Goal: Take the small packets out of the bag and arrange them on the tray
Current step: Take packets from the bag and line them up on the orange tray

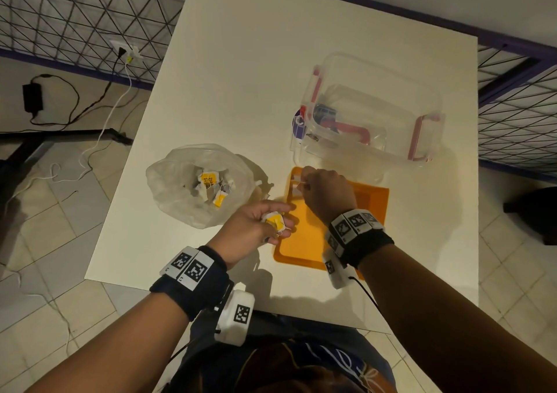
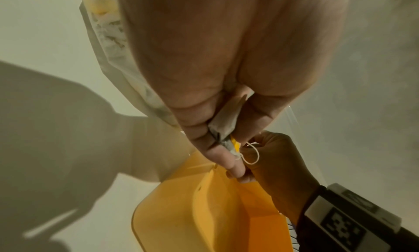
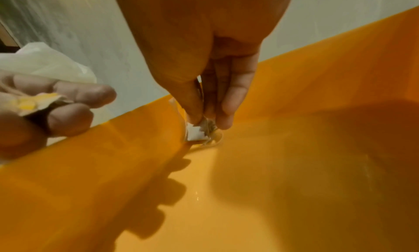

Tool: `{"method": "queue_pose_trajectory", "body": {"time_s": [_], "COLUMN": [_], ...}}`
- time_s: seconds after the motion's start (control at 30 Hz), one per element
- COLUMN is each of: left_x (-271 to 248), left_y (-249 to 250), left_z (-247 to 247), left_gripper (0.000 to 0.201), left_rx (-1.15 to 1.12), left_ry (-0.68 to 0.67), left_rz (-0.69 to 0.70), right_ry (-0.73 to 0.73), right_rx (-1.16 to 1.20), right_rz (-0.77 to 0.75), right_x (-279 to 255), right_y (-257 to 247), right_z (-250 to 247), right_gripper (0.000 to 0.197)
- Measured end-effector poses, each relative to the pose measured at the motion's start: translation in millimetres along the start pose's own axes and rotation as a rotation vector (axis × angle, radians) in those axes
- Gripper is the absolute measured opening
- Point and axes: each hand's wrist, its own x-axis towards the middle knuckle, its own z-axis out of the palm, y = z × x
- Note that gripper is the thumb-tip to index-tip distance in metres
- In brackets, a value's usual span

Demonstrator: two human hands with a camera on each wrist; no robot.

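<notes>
**Packet going down at the tray's far left corner; next one held ready**

The right hand (image 1: pixel 327 192) is over the tray (image 1: pixel 370 199), fingers pinched on a packet (image 3: pixel 196 133) whose lower edge touches the tray floor beside the left wall. Placing it tight into the corner probably starts a row and leaves the rest of the floor free. The pinch is high on the packet, so it goes down without the fingers pressing the tray.

The left hand (image 1: pixel 250 230) hovers at the tray's near left rim, fingers curled round a second packet (image 1: pixel 275 221) with a yellow tag; its string (image 2: pixel 250 154) loops loose below the fingers. Held this close, it looks staged for a quick hand-over or direct placement.

The bag (image 1: pixel 180 181) lies open just left of the tray, mouth up, with several more packets (image 1: pixel 211 186) showing inside. That keeps the reach short.

Beyond the tray's far edge stands a clear box (image 1: pixel 376 106), apparently not involved. All rest on the table (image 1: pixel 241 61).

Judgement: early in the task; most packets remain bagged. The loose strings could tangle.
</notes>
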Motion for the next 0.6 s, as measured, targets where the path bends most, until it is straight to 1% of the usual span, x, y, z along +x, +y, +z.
{"method": "queue_pose_trajectory", "body": {"time_s": [0.13, 0.3, 0.4, 0.47, 0.6], "left_x": [1.5, 3.7, 4.8, 4.6, 4.6], "left_y": [1.1, 0.8, 1.0, 2.5, 5.0], "left_z": [-0.2, -0.8, -2.1, -2.2, -2.8], "left_gripper": [0.049, 0.049, 0.047, 0.045, 0.051], "left_rx": [0.004, 0.02, 0.015, -0.009, -0.112], "left_ry": [-0.008, -0.018, -0.025, -0.03, -0.037], "left_rz": [0.003, 0.008, 0.01, 0.009, -0.011], "right_ry": [0.022, 0.076, 0.098, 0.112, 0.119], "right_rx": [-0.031, 0.046, 0.038, 0.021, 0.025], "right_rz": [0.041, 0.121, 0.177, 0.196, 0.205], "right_x": [-0.9, -0.1, 6.0, 10.7, 17.1], "right_y": [2.6, 0.5, -0.8, -1.4, -1.6], "right_z": [-4.3, -4.8, -4.9, -4.6, -6.5], "right_gripper": [0.022, 0.028, 0.034, 0.034, 0.038]}}
